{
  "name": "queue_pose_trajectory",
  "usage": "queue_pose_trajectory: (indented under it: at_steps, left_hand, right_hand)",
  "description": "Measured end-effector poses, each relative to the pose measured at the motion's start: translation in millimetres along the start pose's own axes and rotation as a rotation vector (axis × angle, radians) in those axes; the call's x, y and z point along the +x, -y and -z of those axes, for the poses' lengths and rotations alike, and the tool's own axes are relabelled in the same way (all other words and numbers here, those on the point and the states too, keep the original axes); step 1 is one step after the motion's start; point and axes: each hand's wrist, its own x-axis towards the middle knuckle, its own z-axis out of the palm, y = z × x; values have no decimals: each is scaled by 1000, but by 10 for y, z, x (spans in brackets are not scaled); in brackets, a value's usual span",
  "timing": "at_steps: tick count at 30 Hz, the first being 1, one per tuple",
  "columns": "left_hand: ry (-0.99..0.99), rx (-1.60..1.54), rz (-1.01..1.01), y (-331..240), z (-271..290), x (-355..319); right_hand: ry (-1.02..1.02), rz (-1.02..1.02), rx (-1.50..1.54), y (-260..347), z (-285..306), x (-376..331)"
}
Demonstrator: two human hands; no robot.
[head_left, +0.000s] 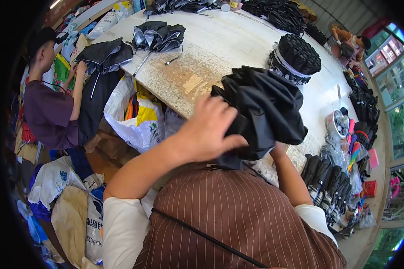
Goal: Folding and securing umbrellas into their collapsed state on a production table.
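Note:
A half-folded black umbrella [267, 112] is in front of my chest, its loose canopy bunched in folds over the table's near edge. My left hand [213, 125] lies against the left side of the cloth, fingers stretched and thumb apart, slightly blurred. Below the canopy's right side is my right hand [279, 150]. The cloth covers most of it, so its fingers cannot be seen. Just beyond the umbrella stands a round bundle of black folded umbrellas [296, 58] tied with a pale band.
Two half-open umbrellas [158, 38] lie at the white table's [229, 36] left edge, where a co-worker [54, 94] handles one. White sacks [134, 121] hang below. Folded umbrellas [327, 184] and a tub of small parts [337, 123] are on the right.

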Motion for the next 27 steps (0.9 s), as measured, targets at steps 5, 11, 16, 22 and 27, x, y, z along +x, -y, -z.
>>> queue_pose_trajectory:
  at_steps: [5, 11, 16, 22, 27]
  left_hand:
    - [726, -1408, 235, -412, 519, 271]
    - [114, -317, 367, 281, 101, -75]
    - [804, -809, 445, -174, 69, 80]
    - [367, -1390, 708, 280, 557, 60]
    - [596, -399, 538, 338, 20, -48]
  right_hand:
    - [13, 47, -29, -331, 124, 205]
    - [-54, 195, -537, -975, 133, 395]
    - [-183, 278, -897, -870, -50, 522]
    - [-149, 181, -501, -338, 63, 445]
    - [-78, 100, -180, 103, -193, 159]
